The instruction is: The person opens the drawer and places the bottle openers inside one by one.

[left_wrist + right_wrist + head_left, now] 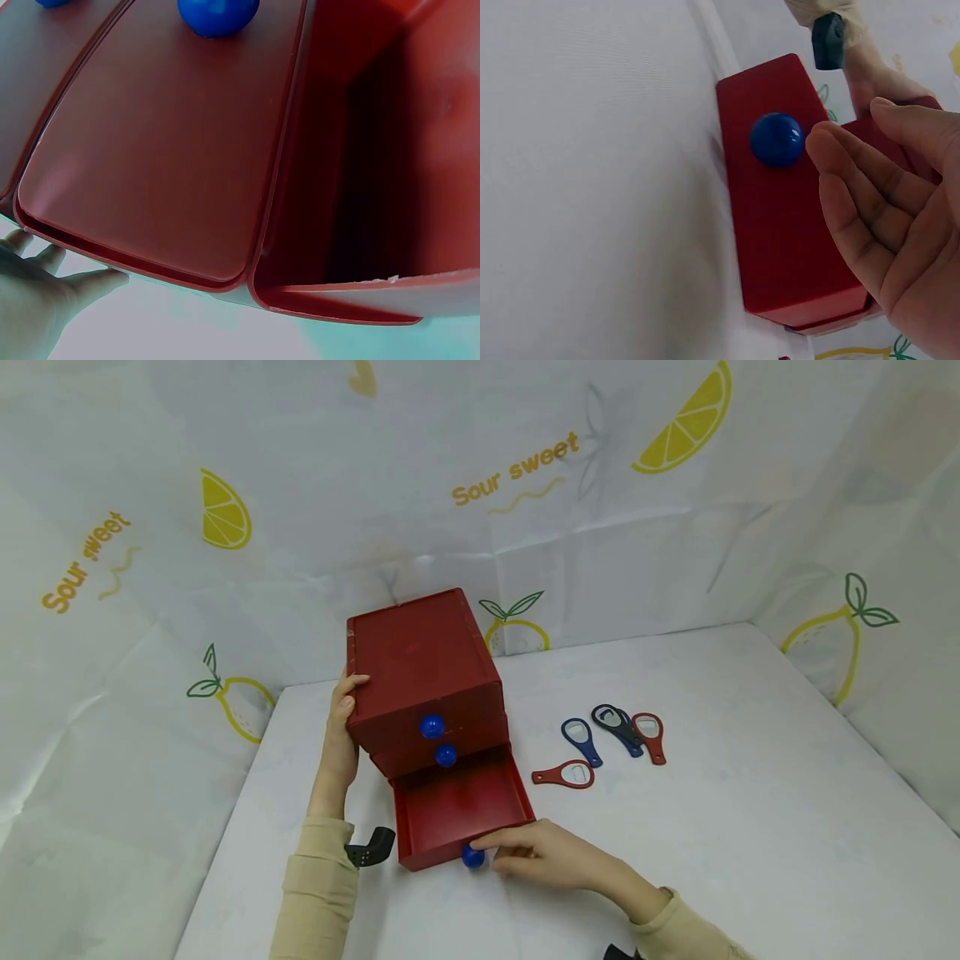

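White table (750, 843) — red drawer (429, 857) seems light, stiff, best held by its near knob (472, 858); right hand (551, 857) relaxed beside it, left hand (342, 739), fingers extended, against the cabinet (420, 652).

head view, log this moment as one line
left hand: against red plastic drawer box; right hand: by round blue knob; lowest red drawer: open; red, blue, black bottle openers: on white tabletop

The left wrist view crops the middle knob (217, 13).
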Motion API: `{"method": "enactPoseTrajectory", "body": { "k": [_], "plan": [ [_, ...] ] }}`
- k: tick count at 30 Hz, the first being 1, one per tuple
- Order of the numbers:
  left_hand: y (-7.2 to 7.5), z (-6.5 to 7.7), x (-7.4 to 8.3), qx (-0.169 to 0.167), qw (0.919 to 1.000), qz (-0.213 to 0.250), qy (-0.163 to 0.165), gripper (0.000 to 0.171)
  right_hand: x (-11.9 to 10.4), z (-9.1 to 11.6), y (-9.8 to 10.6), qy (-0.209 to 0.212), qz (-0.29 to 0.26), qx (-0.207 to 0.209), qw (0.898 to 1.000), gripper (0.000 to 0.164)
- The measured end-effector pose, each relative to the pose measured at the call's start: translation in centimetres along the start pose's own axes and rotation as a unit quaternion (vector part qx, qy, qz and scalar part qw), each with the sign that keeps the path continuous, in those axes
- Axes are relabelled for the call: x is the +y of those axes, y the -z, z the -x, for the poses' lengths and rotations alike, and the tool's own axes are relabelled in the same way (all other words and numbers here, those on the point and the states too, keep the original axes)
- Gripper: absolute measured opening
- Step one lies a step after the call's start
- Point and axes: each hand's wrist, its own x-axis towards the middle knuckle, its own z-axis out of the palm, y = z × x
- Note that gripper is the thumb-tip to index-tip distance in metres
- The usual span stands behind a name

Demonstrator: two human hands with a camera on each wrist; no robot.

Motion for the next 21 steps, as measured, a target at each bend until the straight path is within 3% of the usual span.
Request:
{"method": "enactPoseTrajectory", "body": {
  "k": [4,12,16,21],
  "plan": [
    [0.0,0.0,0.0,-0.001,1.0,0.004,-0.004,0.036,-0.3,0.8,1.5,0.029,-0.036,0.025,0.999,0.032],
    [0.1,0.1,-0.3,0.0,1.0,0.0,0.003,0.037,1.9,2.1,4.6,0.059,0.011,0.178,0.982,0.019],
    [0.1,0.0,-0.3,0.0,1.0,-0.003,-0.001,0.039,3.4,2.3,5.9,0.025,0.047,0.221,0.974,0.02],
    [0.0,-0.1,-0.2,0.0,1.0,-0.001,-0.004,0.038,5.1,2.3,7.0,-0.052,0.108,0.239,0.964,0.026]
  ]
}}
